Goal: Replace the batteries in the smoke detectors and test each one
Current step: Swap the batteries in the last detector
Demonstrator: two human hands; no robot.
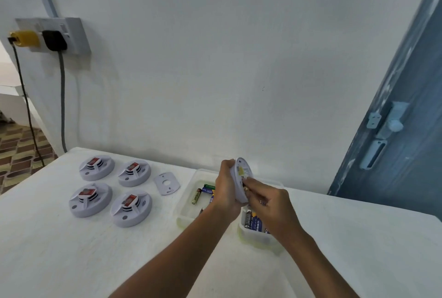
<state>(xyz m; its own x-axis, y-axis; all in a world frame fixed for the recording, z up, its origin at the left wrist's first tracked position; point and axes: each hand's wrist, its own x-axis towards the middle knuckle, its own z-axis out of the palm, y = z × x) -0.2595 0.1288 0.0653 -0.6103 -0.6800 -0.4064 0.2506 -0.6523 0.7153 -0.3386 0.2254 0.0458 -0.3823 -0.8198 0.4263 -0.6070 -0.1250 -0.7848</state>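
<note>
Both hands point(248, 192) grip one upturned smoke detector point(242, 175).

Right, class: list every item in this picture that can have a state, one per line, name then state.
Held smoke detector: lifted, on edge, back facing the right hand.
Left hand: grips the held smoke detector.
Right hand: fingertips at the detector's back, pinching something small.
Four smoke detectors: lying flat on the table.
Mounting plate: detached, flat on the table.
Left tray: open, loose batteries inside.
Right tray: open, batteries inside.
Two plugs: in the socket.
</note>
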